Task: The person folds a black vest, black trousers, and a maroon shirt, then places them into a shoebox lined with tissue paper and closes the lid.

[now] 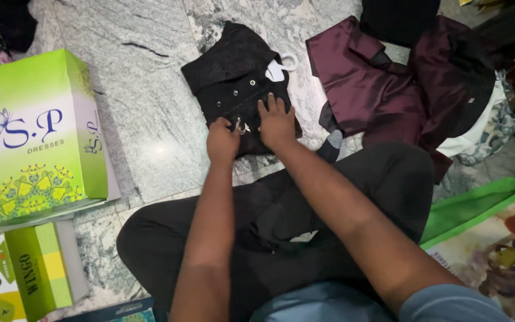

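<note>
While I sit cross-legged on the marble floor (150,101), a large green box (37,137) stands to my left and a heap of maroon garments (382,89) lies far right. Between them, straight ahead of my knees, a small black garment (233,71) is spread flat on its white hanger (282,64). Both my hands rest on its near edge: my right hand (276,122) pressed flat with fingers spread, my left hand (222,140) curled, pinching a small metal clasp (242,126).

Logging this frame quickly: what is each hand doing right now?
Left hand: closed, pinching the black garment at its front.
Right hand: open, flat on the garment.
</note>
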